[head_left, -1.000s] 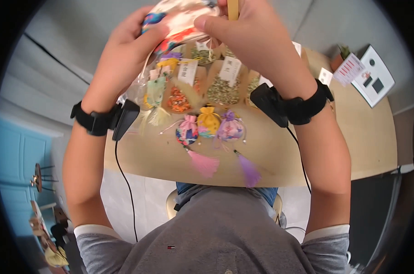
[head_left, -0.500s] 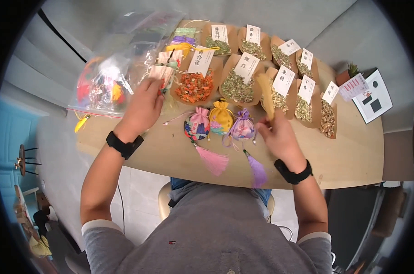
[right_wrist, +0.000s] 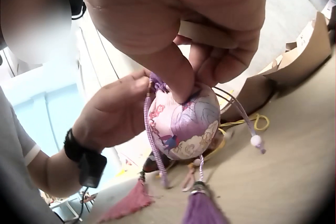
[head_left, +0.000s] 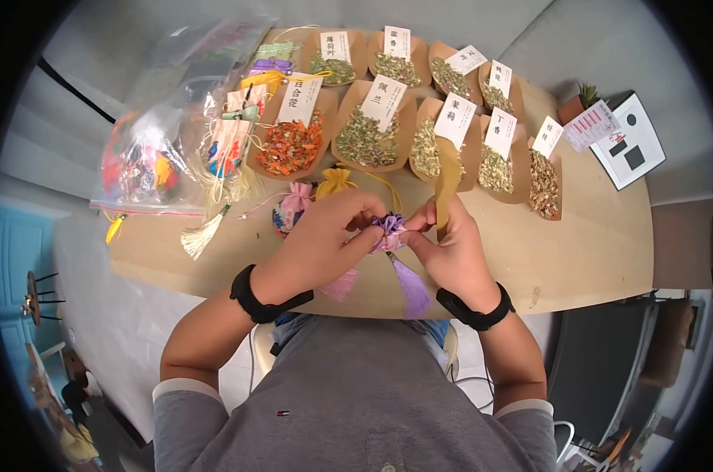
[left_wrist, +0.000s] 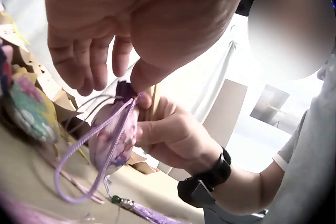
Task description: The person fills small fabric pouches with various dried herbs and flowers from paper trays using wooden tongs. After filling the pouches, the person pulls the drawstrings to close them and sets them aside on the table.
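Both hands hold a pink and purple sachet (head_left: 389, 236) over the front of the table; its purple tassel (head_left: 410, 285) hangs below. The left hand (head_left: 329, 240) pinches the gathered purple neck between thumb and fingers. With thumb and finger the right hand (head_left: 453, 250) grips the sachet's other side, and a tan wooden scoop (head_left: 448, 185) stands up out of that same hand. In the right wrist view the round sachet (right_wrist: 184, 124) looks full, its cords hanging at both sides. A purple cord loop (left_wrist: 79, 171) dangles in the left wrist view.
Pink (head_left: 292, 206) and yellow (head_left: 335, 182) sachets lie just behind the left hand. Several brown paper trays of dried herbs with labels, such as the orange one (head_left: 289, 145), fill the back. A clear plastic bag (head_left: 148, 169) lies left; a potted plant (head_left: 580, 102) stands right.
The left hand has come from the small bags at the left to the purple sachet. The right hand has moved inward to it, scoop still held, and the sachet is now off the table.
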Tool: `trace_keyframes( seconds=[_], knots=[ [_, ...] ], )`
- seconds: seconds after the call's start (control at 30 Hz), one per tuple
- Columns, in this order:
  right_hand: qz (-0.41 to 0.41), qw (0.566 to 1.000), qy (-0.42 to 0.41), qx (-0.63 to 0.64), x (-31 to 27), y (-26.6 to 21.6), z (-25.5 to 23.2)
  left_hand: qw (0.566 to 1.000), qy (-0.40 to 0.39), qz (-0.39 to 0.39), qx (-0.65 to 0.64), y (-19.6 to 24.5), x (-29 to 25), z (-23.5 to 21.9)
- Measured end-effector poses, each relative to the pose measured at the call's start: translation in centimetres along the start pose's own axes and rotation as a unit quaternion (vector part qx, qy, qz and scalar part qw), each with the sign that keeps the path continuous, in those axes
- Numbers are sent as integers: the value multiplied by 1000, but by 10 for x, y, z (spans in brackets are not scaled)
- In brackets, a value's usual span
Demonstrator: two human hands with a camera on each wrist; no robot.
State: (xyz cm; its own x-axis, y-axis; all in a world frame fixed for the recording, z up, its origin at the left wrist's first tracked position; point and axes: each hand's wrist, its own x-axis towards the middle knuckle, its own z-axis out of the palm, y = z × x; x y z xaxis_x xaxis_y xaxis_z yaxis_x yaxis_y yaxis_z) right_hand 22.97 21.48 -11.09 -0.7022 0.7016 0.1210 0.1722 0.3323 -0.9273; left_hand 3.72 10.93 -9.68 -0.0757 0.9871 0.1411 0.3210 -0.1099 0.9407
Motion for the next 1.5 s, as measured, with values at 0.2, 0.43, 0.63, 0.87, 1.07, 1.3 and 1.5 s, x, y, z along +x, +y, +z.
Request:
trace_keyframes(
  seconds=[0.2,0.43,0.63,0.87,1.07,1.3,1.5],
  knots=[
    [-53,997,45,10,-12,-11,-19,998,-30,61,14,1,3,9],
    [-73,997,-25,13,-15,-14,-21,997,-33,70,25,7,5,15],
    [-50,997,50,19,-21,-10,-33,996,11,83,41,12,7,4],
    [-117,992,38,9,-17,-15,-40,994,-62,65,66,16,11,5],
    [-249,950,-89,-163,-3,-23,-49,987,-94,100,89,21,13,4],
    [-276,912,-133,-274,-5,-34,-64,941,-169,101,274,24,15,-1],
    [-262,935,-107,-212,-31,-36,-68,963,-169,131,163,17,23,0]
  ],
)
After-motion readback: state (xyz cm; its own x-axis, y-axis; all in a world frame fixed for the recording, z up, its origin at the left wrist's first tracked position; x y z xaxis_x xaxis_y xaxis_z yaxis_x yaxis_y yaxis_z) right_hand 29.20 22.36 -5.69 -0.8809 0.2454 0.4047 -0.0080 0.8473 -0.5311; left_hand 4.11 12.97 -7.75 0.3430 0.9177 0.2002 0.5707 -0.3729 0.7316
